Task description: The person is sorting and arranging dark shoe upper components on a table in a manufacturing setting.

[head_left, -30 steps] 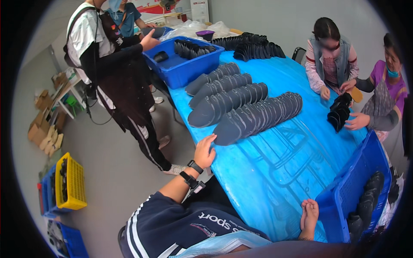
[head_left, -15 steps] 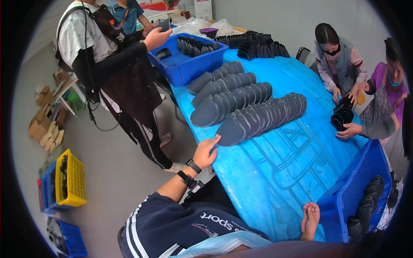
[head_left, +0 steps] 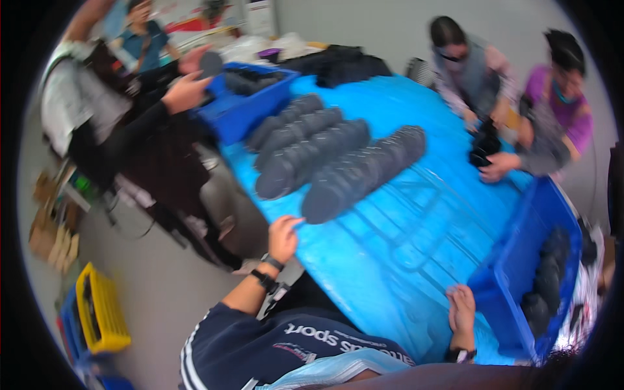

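Note:
My left hand (head_left: pixel 284 238) is at the table's left edge. Its fingertips are beside the near end of a row of dark grey, rounded, sole-shaped pieces (head_left: pixel 322 197); blur hides whether they touch. Nothing shows in this hand. My right hand (head_left: pixel 461 307) is empty at the table's near side, fingers loosely bent and apart, close to a blue crate (head_left: pixel 504 286). Similar overlapping rows (head_left: pixel 276 179) lie beyond the nearest one, on the blue-covered table (head_left: pixel 416 227).
A second blue crate (head_left: pixel 227 123) with dark pieces stands at the table's far left. A standing person (head_left: pixel 130 130) holds a dark piece there. Across the table, two people handle black pieces (head_left: pixel 483 144). Yellow basket (head_left: pixel 107 312) on the floor, left.
The whole view has shifted, with most of the table now further left, and is blurred. My left fingertips look lower against the row's end. My right hand is raised with fingers more spread.

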